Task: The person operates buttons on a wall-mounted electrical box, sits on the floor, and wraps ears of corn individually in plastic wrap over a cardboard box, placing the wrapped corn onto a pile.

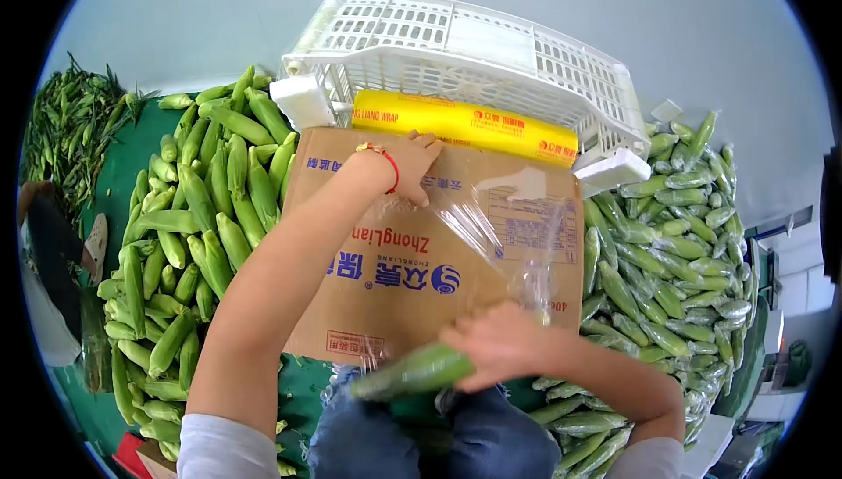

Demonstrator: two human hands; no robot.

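My left hand (410,168), with a red string on its wrist, lies with fingers spread on the far edge of a cardboard box (351,325), just below a yellow roll of plastic wrap (456,126). Clear plastic film (469,216) stretches from near the roll across the box top. Close to my lap, my right hand (495,347) grips an ear of corn (412,372) in green husk, with shiny film around it. Motion blurs this hand and the ear slightly. Some film rises toward the right wrist.
A white plastic crate (474,71) stands behind the roll. Unwrapped corn ears (206,203) are heaped on the left, film-wrapped ears (671,260) on the right. Husk scraps (70,132) lie far left, near another person's hand and dark clothing (53,242). Green covering (118,185) lies beneath.
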